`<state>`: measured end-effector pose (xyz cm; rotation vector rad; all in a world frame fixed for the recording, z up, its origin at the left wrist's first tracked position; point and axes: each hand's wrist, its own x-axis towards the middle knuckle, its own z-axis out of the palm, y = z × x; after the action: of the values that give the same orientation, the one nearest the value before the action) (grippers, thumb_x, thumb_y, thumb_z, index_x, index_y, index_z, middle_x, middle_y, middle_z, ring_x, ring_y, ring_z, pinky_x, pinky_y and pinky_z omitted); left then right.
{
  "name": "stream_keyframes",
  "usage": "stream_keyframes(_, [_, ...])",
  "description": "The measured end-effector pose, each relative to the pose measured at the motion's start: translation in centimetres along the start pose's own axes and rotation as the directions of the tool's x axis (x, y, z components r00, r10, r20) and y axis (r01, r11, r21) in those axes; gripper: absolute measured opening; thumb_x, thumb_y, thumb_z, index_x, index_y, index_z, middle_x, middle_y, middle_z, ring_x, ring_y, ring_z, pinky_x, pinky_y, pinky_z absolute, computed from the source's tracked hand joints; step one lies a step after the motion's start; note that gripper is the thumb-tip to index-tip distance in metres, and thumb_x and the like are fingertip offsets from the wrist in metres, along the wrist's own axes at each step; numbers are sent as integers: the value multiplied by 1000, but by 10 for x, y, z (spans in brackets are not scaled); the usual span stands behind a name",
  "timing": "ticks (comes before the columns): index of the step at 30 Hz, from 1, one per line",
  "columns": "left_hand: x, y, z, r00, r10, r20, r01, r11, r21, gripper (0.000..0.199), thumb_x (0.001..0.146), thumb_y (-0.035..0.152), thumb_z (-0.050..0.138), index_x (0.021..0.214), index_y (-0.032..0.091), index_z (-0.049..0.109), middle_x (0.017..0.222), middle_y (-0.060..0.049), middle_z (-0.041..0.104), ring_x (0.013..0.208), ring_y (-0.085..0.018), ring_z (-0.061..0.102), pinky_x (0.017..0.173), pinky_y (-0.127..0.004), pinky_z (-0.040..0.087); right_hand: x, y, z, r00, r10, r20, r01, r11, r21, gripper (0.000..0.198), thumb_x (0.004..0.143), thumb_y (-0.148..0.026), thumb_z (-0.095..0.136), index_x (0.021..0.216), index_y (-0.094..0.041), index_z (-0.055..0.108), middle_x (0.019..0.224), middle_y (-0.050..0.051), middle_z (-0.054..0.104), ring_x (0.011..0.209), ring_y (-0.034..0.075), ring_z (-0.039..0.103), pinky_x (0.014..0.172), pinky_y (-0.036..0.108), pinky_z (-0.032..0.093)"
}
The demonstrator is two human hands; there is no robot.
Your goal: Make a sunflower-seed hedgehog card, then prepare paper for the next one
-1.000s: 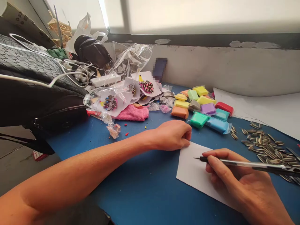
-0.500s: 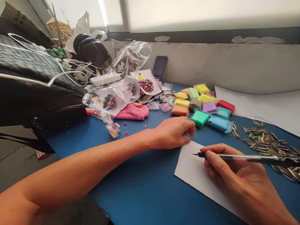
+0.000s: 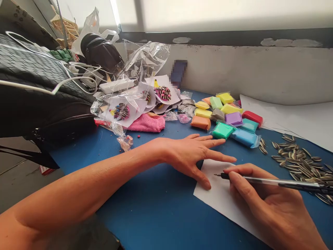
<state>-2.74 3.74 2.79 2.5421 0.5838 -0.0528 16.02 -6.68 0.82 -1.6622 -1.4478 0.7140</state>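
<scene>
A blank sheet of white paper (image 3: 215, 196) lies on the blue tabletop (image 3: 145, 208). My left hand (image 3: 194, 154) is open over its far left corner, fingers spread, with the thumb and index finger over the paper. In my right hand (image 3: 265, 201) a black-and-clear pen (image 3: 270, 180) is gripped between thumb and fingers. Its tip points left, just above or on the paper; I cannot tell which. Several wrapped clay packs, among them a green one (image 3: 222, 131) and a blue one (image 3: 245, 138), sit just beyond my left fingertips.
Striped sunflower seeds (image 3: 303, 163) are piled at the right. White sheets (image 3: 293, 118) lie by the wall. At the back left are seed-and-clay pictures (image 3: 162, 92), a pink cloth (image 3: 147, 124), clear plastic wrap (image 3: 148, 59) and a black woven bag (image 3: 39, 100) with white cables.
My left hand has opened from a loosely curled shape. Its fingers have spread rightward and the thumb has come down over the paper. The right hand with the pen has barely moved.
</scene>
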Motion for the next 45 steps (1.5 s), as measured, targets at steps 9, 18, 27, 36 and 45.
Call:
stream_keyframes(9, [-2,3,9,1000,9,11,-10,999,32,98,77,70,64,157,30,25,167,-10,2,152,-30,-11,119,-55,-8,0,-3,-1,996,27,87,-30,999,42,20,80,-48,65,83,-31,74,62,-3,71,57,17,65,55,25,51])
stream_keyframes(18, [-3,4,12,999,21,-28,-21,1000,20,101,74,71,68,157,30,27,167,-10,6,153,-33,-6,119,-57,-5,12,-1,-12,981,63,186,-63,998,-8,33,81,-59,63,79,-27,69,63,-1,71,50,15,60,44,22,45])
stream_keyframes(27, [-4,4,13,999,-8,-31,8,1000,1,96,83,72,55,158,22,22,167,-7,7,153,-30,-6,122,-53,-6,11,3,-9,994,30,101,-23,998,-64,26,81,-53,63,82,-30,74,63,-2,72,55,17,65,50,25,51])
stream_keyframes(36, [-4,6,11,1000,-17,-21,18,999,32,91,85,67,56,158,25,21,167,-7,4,154,-28,-7,122,-53,-4,9,2,-7,990,24,138,-25,1000,5,21,81,-48,66,85,-28,72,65,-3,70,50,14,58,47,23,49])
stream_keyframes(45, [-3,7,16,998,-2,-65,5,999,51,90,86,69,54,158,24,25,166,-9,7,153,-30,-5,121,-56,-3,9,1,-6,990,32,136,-36,999,30,24,81,-51,66,86,-29,73,66,-1,72,54,16,62,52,25,54])
